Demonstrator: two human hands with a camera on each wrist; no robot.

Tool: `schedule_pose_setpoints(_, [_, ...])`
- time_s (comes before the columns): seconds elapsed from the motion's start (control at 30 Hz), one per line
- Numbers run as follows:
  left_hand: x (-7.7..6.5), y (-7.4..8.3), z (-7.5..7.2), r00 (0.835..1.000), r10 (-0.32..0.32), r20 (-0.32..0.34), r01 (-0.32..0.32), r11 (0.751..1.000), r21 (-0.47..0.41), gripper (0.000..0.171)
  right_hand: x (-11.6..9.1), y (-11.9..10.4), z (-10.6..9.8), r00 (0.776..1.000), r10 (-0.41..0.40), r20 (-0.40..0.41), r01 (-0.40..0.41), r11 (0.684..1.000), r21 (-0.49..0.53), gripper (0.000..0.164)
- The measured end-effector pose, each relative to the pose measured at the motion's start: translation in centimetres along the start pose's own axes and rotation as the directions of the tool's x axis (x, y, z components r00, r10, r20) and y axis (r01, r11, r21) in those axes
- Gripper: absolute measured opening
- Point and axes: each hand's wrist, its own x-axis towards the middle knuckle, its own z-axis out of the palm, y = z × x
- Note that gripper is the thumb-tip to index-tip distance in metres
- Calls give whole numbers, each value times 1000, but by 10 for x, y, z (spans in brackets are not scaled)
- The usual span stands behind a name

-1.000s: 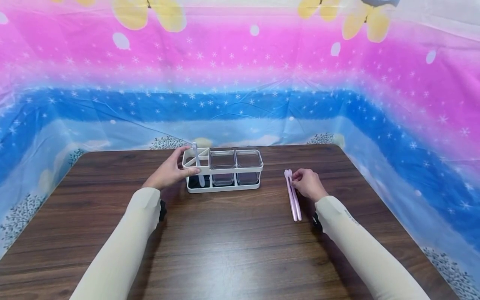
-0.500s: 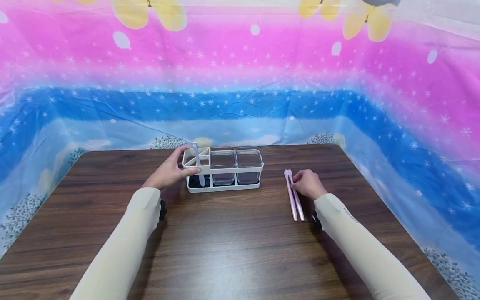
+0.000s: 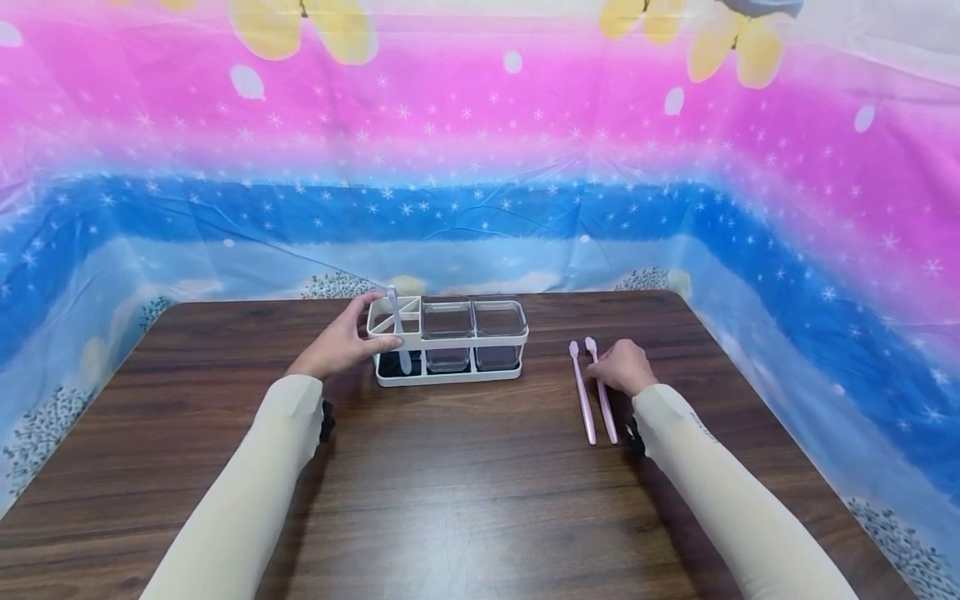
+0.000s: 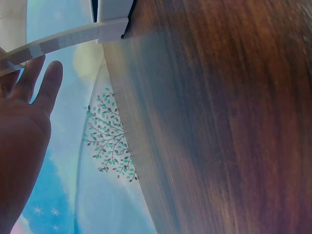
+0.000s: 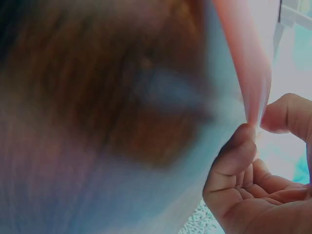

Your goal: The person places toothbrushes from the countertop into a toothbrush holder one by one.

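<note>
My left hand [image 3: 335,343] holds the left end of a white toothbrush holder [image 3: 465,342], thumb along its front rim and fingers behind. A pale toothbrush [image 3: 397,321] leans upright in the holder's divided left section. Two clear cups [image 3: 447,358] fill the other two sections. To the right, two pink toothbrushes lie side by side on the table. My right hand [image 3: 624,367] pinches the right pink toothbrush [image 3: 607,412] near its upper part; the left pink toothbrush [image 3: 583,400] lies apart from it. In the right wrist view, thumb and forefinger meet on the blurred pink handle [image 5: 251,83].
The brown wooden table [image 3: 442,492] carries the holder near its back edge. Behind and beside the table hangs a pink and blue patterned cloth [image 3: 480,150].
The right pink toothbrush has shifted to the right with my right hand, widening the gap from the left one. My left hand stays on the holder.
</note>
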Motion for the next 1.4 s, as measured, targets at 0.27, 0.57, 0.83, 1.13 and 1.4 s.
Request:
schedule_pose_setpoints(0.27, [0,-1,0,1000,6,-3,-6,1000,6,99,-6,-4,-15,983,-65,-171,78,994,72,20])
schedule_pose_setpoints(0.57, [0,-1,0,1000,4,-2,-4,1000,7,99,-9,-14,-22,905,-150,-398,220,966,137,16])
schedule_pose_setpoints(0.83, [0,-1,1,1000,0,-8,0,1000,-1,96,-22,-36,-31,751,-292,-593,464,872,158,12])
schedule_pose_setpoints(1.13, [-2,2,1,1000,0,4,0,1000,-5,97,-57,-84,-42,554,-427,-715,746,636,198,8])
schedule_pose_setpoints(1.4, [-2,3,0,1000,1,5,-1,1000,5,97,-106,-126,-56,377,-502,-779,896,409,170,9])
